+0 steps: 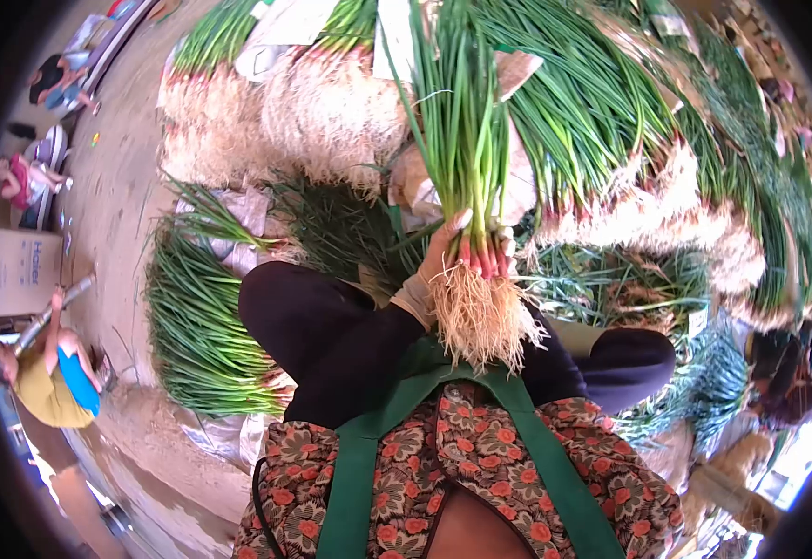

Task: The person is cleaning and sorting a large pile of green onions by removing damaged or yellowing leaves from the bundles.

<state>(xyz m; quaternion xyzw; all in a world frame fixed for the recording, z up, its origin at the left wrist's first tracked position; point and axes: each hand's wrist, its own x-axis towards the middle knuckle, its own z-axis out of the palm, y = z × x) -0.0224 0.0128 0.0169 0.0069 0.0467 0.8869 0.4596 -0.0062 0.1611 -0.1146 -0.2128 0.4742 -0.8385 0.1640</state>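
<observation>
A bunch of spring onions [466, 140] stands upright in front of me, green leaves pointing away and pale, stringy roots [482, 312] hanging toward my lap. My left hand [436, 265], with a beige covering at the wrist, is closed round the left side of the bunch just above the roots. On the other side, pale fingertips of my right hand [507, 244] press against the reddish stems; the rest of that hand is hidden behind the roots. A thin tie [434, 94] crosses the leaves higher up.
Stacked spring onions lie left [206, 321], and root-out piles [331, 112] stand ahead and to the right [602, 112]. Loose trimmed leaves [331, 219] cover the ground before my crossed legs. Several people sit at the far left near a cardboard box [22, 272].
</observation>
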